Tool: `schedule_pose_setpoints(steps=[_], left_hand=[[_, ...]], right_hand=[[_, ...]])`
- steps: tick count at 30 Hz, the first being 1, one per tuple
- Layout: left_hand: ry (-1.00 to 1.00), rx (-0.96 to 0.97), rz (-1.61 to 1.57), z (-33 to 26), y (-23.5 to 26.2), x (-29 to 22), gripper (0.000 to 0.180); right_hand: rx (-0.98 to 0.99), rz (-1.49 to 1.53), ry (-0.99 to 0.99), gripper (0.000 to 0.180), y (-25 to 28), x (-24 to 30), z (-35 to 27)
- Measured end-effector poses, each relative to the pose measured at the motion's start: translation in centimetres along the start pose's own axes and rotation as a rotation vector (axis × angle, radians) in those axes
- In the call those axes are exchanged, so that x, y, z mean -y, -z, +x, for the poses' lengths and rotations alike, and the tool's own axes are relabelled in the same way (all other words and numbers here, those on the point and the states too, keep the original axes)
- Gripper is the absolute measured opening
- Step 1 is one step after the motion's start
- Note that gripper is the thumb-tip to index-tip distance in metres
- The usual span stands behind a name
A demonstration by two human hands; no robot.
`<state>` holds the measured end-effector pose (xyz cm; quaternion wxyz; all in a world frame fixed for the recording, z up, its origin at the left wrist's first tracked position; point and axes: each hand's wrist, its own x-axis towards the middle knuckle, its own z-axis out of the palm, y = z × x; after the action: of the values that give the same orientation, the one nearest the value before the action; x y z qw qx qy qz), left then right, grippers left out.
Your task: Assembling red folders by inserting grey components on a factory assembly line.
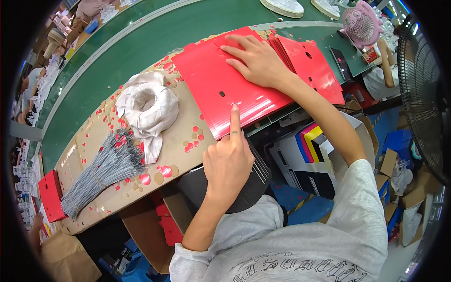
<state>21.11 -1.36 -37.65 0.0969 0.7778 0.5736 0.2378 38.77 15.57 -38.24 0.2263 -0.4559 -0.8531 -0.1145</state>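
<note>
Cardboard sheet (188, 136) on green bench, one, lower end cut off by lap. Red card (221, 84) flat on top, 1 in work, plus fanned stack of red cards (314, 70) beyond, count unclear, approx several. One white cloth (148, 105) knotted in ring, one bundle of grey ties (110, 167). Red punched dots (167, 170) scattered, too many to count. Right hand (256, 61) flat on card w/ fingers spread, pressing. Left hand (228, 162) w/ index straight, tip on card's near edge by small slots, other fingers curled under; nothing gripped. Pink fan (359, 21) top right, partly cropped.
</note>
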Motion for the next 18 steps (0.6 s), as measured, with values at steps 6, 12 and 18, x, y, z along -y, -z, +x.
schedule_pose_setpoints(steps=[6,12,18], left_hand=[[-0.057,-0.061,0.021,-0.2,-0.8,0.1,0.064],[-0.057,-0.081,0.009,-0.3,-1.0,0.0,0.066],[-0.061,-0.064,0.019,-0.3,-1.0,0.1,0.067]], right_hand=[[-0.090,0.022,-0.082,0.036,-1.0,-1.8,1.5],[0.048,-0.102,-0.053,0.039,-1.3,-1.2,2.7],[-0.101,-0.048,-0.163,0.040,-3.0,-2.9,3.3]])
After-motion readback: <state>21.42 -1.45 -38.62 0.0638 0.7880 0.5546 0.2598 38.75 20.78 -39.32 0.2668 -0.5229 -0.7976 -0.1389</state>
